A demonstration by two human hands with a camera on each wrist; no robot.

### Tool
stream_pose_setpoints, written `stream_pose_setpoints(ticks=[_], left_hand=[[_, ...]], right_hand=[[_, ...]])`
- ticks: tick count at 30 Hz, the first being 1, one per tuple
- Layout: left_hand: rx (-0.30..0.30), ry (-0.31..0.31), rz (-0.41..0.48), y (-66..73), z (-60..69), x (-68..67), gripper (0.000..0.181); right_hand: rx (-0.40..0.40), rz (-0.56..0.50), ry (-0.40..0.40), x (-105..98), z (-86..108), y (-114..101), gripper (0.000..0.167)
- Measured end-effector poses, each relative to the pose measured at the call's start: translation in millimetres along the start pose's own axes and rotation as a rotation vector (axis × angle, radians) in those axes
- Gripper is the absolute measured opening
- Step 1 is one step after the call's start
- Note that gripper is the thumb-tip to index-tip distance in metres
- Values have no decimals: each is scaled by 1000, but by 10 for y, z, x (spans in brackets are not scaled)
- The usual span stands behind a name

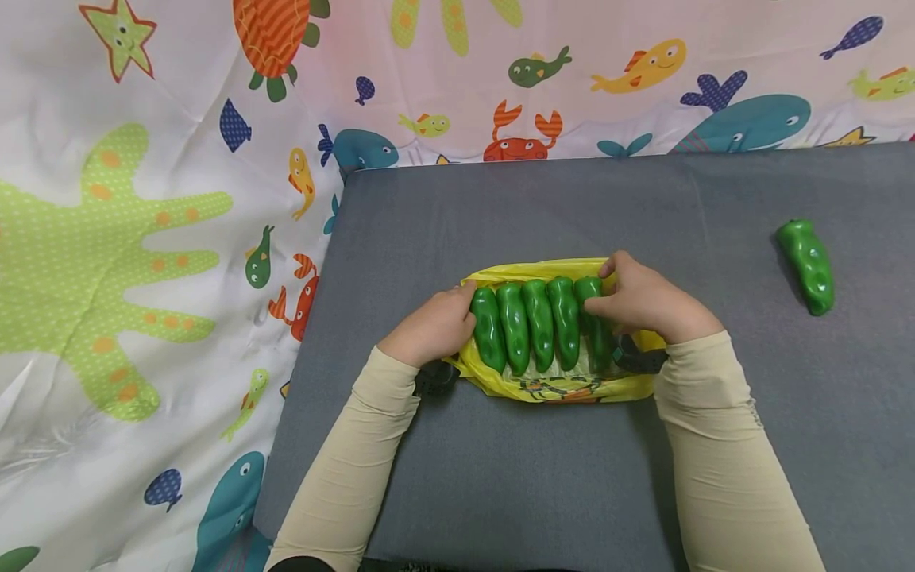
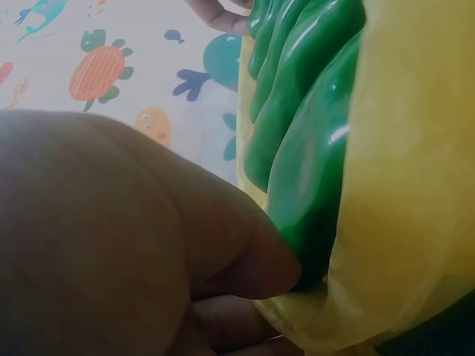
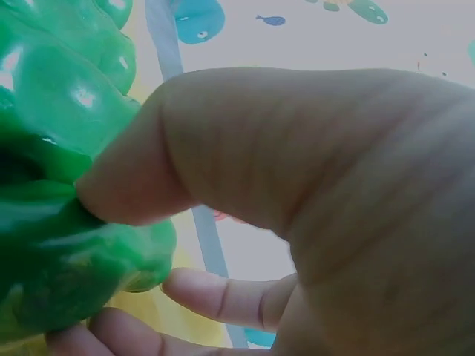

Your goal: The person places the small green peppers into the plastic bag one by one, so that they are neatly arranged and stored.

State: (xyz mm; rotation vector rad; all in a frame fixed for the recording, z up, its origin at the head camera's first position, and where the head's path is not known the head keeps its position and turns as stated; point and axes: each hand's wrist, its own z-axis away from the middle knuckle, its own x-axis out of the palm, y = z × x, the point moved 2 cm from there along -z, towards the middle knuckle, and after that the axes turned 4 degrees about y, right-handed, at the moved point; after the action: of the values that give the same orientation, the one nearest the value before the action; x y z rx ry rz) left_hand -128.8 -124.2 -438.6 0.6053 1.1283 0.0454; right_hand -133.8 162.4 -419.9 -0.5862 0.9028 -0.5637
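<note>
Several glossy green peppers [image 1: 539, 326] lie side by side in a row in an opened yellow plastic bag [image 1: 565, 389]. At the row's right end, my right hand [image 1: 646, 298] pinches the last pepper [image 3: 74, 259] between thumb and fingers; the thumb lies on its upper side in the right wrist view. My left hand [image 1: 438, 326] grips the bag's left rim, its thumb inside against the leftmost pepper [image 2: 315, 163] and its fingers outside the yellow plastic. The lower part of the right-end pepper is partly hidden by the right hand.
One more green pepper [image 1: 808, 266] lies alone on the grey table [image 1: 529, 469], far to the right. A white curtain [image 1: 186, 111] printed with sea animals hangs along the table's left and back edges. Dark wrist straps [image 1: 436, 379] show near the bag.
</note>
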Motion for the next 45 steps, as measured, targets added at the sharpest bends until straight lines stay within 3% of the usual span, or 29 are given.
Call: stream_pose_setpoints(ticks=[10,17,24,36,45], left_hand=[[-5,-10,8,13,12,-13,59],[6,-3,0,11,9,-18,59],[2,-5,-7,24,13,-26,59],[-10,-11,-5,31,11,-14,59],[-14,-9,-6,25,7,-6,60]], right_hand=[[-15,47,22,-71,58,0,60],[-53,108,78,-201,92,32,48],[-58,130,178,-368,120,132,43],[46,40,463,-714,298,542,51],[139,-8,581,-900,400,841,55]])
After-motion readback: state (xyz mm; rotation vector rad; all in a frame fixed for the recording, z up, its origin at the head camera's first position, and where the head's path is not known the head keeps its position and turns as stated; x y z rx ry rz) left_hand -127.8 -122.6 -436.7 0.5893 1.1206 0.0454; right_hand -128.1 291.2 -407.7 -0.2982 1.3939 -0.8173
